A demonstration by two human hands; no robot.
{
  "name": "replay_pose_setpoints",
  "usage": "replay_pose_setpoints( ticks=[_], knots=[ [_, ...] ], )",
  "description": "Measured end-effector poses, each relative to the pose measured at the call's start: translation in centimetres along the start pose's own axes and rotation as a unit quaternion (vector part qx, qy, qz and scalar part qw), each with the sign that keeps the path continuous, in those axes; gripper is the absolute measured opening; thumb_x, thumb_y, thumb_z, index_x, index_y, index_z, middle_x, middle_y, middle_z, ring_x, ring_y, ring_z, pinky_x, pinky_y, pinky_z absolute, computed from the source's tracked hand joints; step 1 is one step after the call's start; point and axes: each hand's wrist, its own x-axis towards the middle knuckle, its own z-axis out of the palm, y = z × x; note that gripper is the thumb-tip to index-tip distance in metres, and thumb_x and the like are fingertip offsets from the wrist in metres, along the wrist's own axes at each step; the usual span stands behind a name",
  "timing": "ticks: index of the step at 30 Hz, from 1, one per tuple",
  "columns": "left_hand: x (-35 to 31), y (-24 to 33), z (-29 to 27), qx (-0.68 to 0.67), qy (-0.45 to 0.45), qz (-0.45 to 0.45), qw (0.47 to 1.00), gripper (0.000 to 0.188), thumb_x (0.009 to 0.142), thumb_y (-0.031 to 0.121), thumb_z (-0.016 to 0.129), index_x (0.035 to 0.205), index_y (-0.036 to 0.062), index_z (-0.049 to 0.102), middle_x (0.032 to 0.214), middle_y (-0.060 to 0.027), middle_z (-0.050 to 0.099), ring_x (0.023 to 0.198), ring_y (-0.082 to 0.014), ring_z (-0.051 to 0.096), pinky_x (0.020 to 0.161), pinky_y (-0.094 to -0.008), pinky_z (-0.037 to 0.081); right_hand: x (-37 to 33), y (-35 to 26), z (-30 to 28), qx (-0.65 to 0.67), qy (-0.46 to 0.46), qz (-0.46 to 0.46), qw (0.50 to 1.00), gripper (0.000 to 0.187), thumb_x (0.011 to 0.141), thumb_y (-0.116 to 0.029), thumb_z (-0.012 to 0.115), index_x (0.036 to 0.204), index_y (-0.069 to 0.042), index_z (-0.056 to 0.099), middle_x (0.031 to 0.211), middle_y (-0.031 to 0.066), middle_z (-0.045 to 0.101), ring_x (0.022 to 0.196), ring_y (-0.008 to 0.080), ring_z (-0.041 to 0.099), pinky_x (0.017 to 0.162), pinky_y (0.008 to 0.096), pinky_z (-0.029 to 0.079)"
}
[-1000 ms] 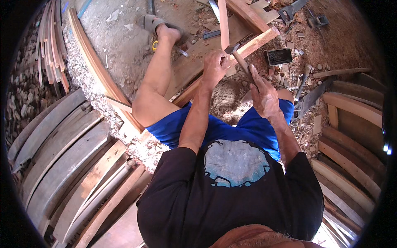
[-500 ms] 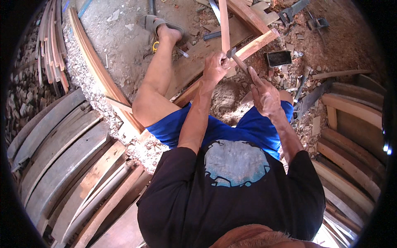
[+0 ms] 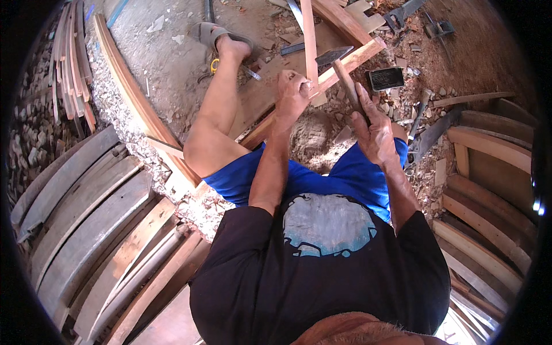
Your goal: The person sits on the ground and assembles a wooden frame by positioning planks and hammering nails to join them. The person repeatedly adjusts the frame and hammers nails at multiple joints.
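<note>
Ahead of the blue shorts (image 3: 356,179), a slim strip (image 3: 310,43) meets a rail (image 3: 363,56), its near end seeming to touch the rail beside the left hand (image 3: 292,96). Over the rail shows the hammer (image 3: 347,81), its head turned away from the body and its handle slanting back to the right hand (image 3: 375,133), which is wrapped around it, the index finger laid along the wood. The left hand's fingers are curled in toward the thumb; whether they pinch a nail is too small to tell. To strike well here, I would judge, those fingers want to keep low and clear of the head, the strip pressed steady against the rail, and the blows short and square, since slim wood could shift or split. A grip farther back on the handle might give more swing, but this one should favour control. Both forearms reach forward from the dark sleeves: the left runs almost straight up past the lap, while the right leans inward, so the hands come close together, near the joint but not touching each other. Right of the rail lies a black tray (image 3: 386,78), with a saw (image 3: 407,12) farther out.
</note>
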Motion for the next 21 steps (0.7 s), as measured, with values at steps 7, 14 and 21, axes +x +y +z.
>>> replay_pose_setpoints(
  ticks=[7, 14, 21],
  knots=[
    [-1.0, -2.9, -0.6, -0.096, -0.104, -0.190, 0.971, 0.014, 0.087, 0.005, 0.076, 0.100, 0.0037, 0.074, 0.089, -0.0158, 0.070, 0.084, -0.0323, 0.069, 0.080, -0.0458, 0.056, -1.2, 0.3, -0.2, 0.092, -0.033, 0.098, 0.990, 0.059, 0.109, -0.010, 0.056, 0.164, 0.000, 0.038, 0.146, 0.0259, 0.062, 0.131, 0.0287, 0.060, 0.111, 0.0387, 0.045],
    [-1.1, -0.8, -0.4, -0.225, -0.102, -0.246, 0.937, 0.010, 0.096, 0.004, 0.074, 0.105, -0.0005, 0.072, 0.091, -0.0062, 0.074, 0.081, -0.0110, 0.068, 0.074, -0.0298, 0.055, -1.1, 0.1, -0.4, 0.103, -0.035, 0.087, 0.990, 0.059, 0.108, -0.010, 0.056, 0.162, 0.003, 0.038, 0.148, 0.0303, 0.060, 0.138, 0.0341, 0.060, 0.114, 0.0412, 0.045],
    [-2.5, -0.8, 0.3, -0.144, -0.083, -0.151, 0.974, 0.005, 0.094, 0.004, 0.075, 0.098, 0.0022, 0.076, 0.092, -0.0116, 0.075, 0.078, -0.0190, 0.073, 0.070, -0.0332, 0.057, -1.0, 0.5, -0.3, 0.065, -0.025, 0.021, 0.997, 0.059, 0.107, -0.008, 0.058, 0.162, 0.003, 0.039, 0.143, 0.0310, 0.063, 0.133, 0.0361, 0.064, 0.111, 0.0404, 0.048]
  ],
)
